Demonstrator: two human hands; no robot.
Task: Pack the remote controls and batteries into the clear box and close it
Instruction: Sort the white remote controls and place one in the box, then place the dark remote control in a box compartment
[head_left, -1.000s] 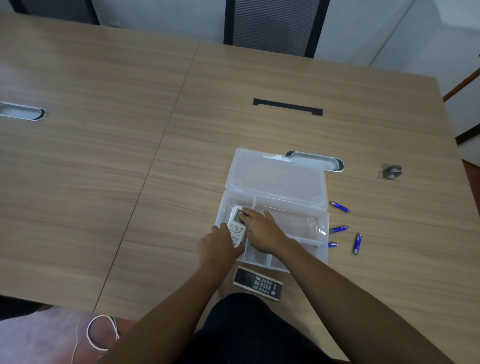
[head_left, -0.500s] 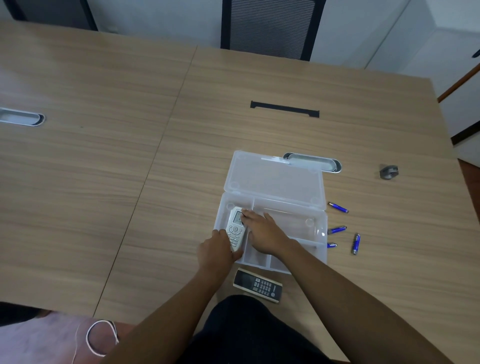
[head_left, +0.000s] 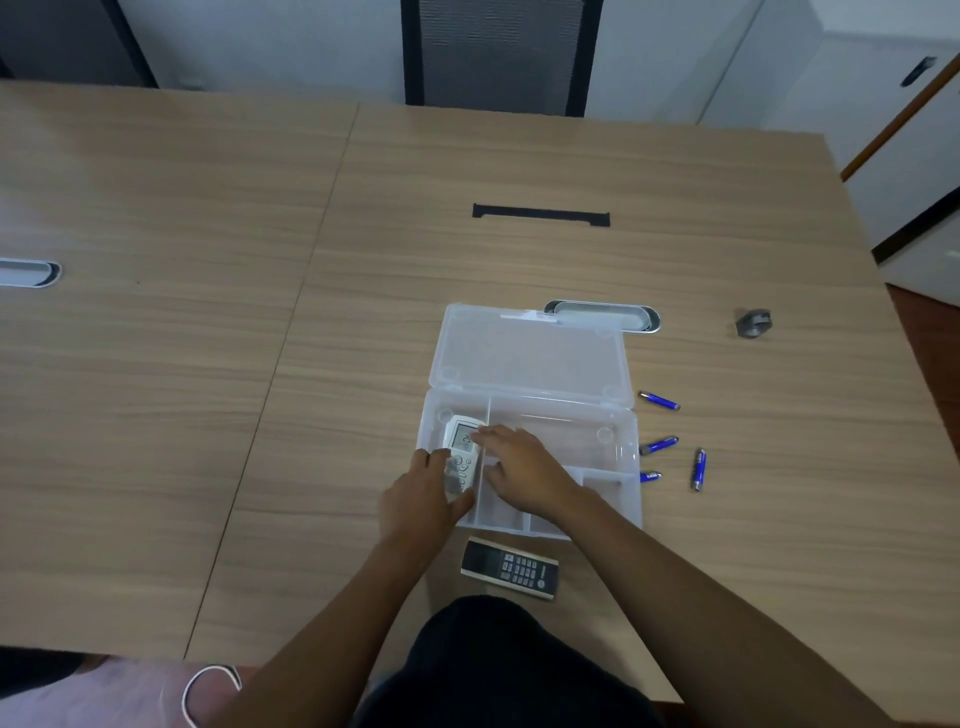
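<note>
My left hand (head_left: 420, 496) is gripping the near end of the small white remote control with a grey screen (head_left: 461, 456), fingers curled around its lower edge. The remote is sitting in the leftmost long compartment of the clear plastic divided box (head_left: 613, 457), screen end pointing away from me. My right hand (head_left: 524, 470) is lying flat over the box's middle, fingertips (head_left: 480, 434) touching the remote's screen end, holding nothing, palm down and fingers spread. The box's hinged lid (head_left: 530, 356) is lying open flat on the light wooden table (head_left: 208, 389), far side. The black remote control with a cream border (head_left: 510, 569) is lying on the table just beside the box's near edge, outside it. Four blue cylindrical batteries (head_left: 658, 400) (head_left: 658, 445) (head_left: 650, 476) (head_left: 699, 468) are lying loose on the table right of the box, one touching or almost touching its right wall.
</note>
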